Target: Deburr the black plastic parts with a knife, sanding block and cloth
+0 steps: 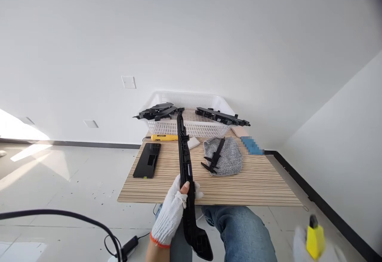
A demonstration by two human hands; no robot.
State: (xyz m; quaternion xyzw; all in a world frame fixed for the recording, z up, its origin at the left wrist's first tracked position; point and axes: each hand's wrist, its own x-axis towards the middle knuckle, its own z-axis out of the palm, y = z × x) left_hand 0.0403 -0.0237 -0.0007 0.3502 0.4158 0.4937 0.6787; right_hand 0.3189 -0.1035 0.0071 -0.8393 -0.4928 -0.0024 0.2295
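A long black plastic trim piece [186, 162] stands upright and slightly tilted over the table's front edge, its wide curved end hanging low above my lap. My left hand [173, 210], in a white knitted glove with an orange cuff and a bare thumb tip, is closed around its middle. At the lower right edge, away from the table, my right hand [326, 250] is blurred and partly cut off, also gloved in white. It grips a yellow tool with a black tip [315, 241], whose exact kind I cannot make out.
The striped table [238, 192] bears a black phone [147, 160], a yellow-handled tool [164, 137], a white block [193, 142], and a black caliper [215, 156] on a grey cloth [232, 158]. Behind, a white basket [167, 127] holds black parts [222, 117]. A black cable [68, 216] arches lower left.
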